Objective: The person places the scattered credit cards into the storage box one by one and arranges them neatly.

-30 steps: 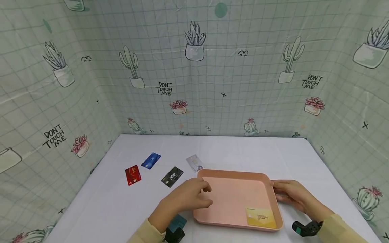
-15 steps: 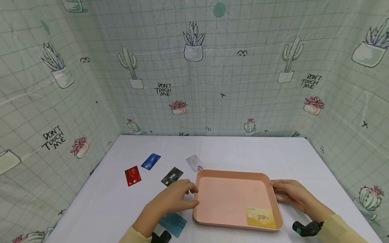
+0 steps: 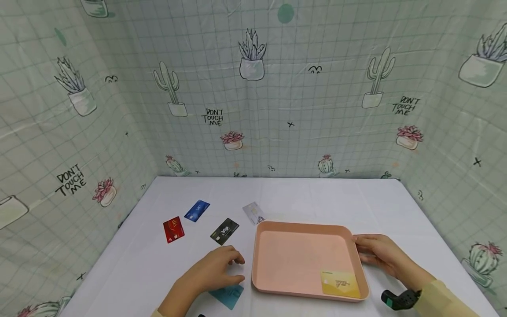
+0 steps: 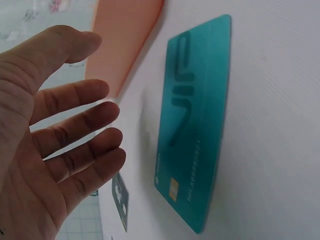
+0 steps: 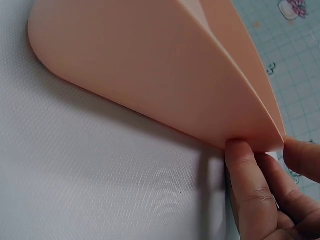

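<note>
My left hand point(image 3: 215, 268) hovers over a teal VIP card point(image 3: 229, 297) on the white table, thumb and fingers spread apart and holding nothing. In the left wrist view the whole teal card point(image 4: 192, 120) shows beside the fingertips point(image 4: 112, 157), with a small gap between. To the right, the fingertips of my right hand point(image 3: 382, 253) touch the outer right wall of a shallow pink tray point(image 3: 297, 226). Seen from the right wrist, the fingers point(image 5: 250, 195) rest against the tray's side wall point(image 5: 130, 65) near a corner. A yellow card point(image 3: 339, 284) lies inside the tray's near right corner.
Further back on the table point(image 3: 325, 198) lie a black VIP card point(image 3: 224, 231), a red card point(image 3: 173, 229), a blue card point(image 3: 196, 210) and a pale grey card point(image 3: 253, 213) close to the tray's far left corner. A cactus-print cloth point(image 3: 277, 101) encloses the back and sides.
My left hand has moved left from above the tray's left edge to over the teal card, uncovering the black card. The right hand and tray have stayed in place.
</note>
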A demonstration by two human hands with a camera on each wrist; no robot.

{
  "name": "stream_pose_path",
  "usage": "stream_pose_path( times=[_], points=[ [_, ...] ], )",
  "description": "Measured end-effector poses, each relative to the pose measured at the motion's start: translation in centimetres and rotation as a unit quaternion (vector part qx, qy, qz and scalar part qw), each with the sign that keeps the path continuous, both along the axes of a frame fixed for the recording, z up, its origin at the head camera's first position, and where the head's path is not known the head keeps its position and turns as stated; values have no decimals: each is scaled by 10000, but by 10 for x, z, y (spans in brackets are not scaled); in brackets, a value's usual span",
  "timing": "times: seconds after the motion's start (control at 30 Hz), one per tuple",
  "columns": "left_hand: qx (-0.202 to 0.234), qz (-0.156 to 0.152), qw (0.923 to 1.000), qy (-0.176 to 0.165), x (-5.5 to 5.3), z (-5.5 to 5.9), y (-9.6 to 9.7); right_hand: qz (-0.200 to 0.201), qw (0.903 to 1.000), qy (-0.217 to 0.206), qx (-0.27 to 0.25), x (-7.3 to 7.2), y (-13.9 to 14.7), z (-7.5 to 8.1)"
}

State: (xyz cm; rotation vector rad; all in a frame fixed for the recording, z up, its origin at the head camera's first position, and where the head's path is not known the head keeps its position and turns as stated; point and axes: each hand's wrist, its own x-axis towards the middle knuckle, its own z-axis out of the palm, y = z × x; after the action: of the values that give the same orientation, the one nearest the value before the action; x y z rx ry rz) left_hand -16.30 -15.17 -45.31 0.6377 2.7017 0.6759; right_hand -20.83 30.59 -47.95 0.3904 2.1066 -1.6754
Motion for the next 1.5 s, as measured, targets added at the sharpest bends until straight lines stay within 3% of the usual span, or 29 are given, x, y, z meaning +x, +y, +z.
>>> stream_pose_path(
  times=[0.3, 0.47, 0.7, 1.23, 1.5],
  points=[
    [-101, -118, 9999, -54, 8, -7, -25, 106, 9999, -7, 63, -1, -3, -2],
    [-287, 24, 9995, -105, 11, -13, -35, 186, 9996, 15, 235, -2, -1, -2],
    [-442, 37, 9990, 76, 14, -16, -42, 165, 9998, -21, 142, -3, 3, 0],
    [-367, 138, 9992, 6, 14, -18, -48, 152, 9999, -37, 14, -1, 0, 0],
    [163, 438, 9981, -391, 7, -19, -51, 133, 9999, -8, 8, 0, 0, 1]
  ],
)
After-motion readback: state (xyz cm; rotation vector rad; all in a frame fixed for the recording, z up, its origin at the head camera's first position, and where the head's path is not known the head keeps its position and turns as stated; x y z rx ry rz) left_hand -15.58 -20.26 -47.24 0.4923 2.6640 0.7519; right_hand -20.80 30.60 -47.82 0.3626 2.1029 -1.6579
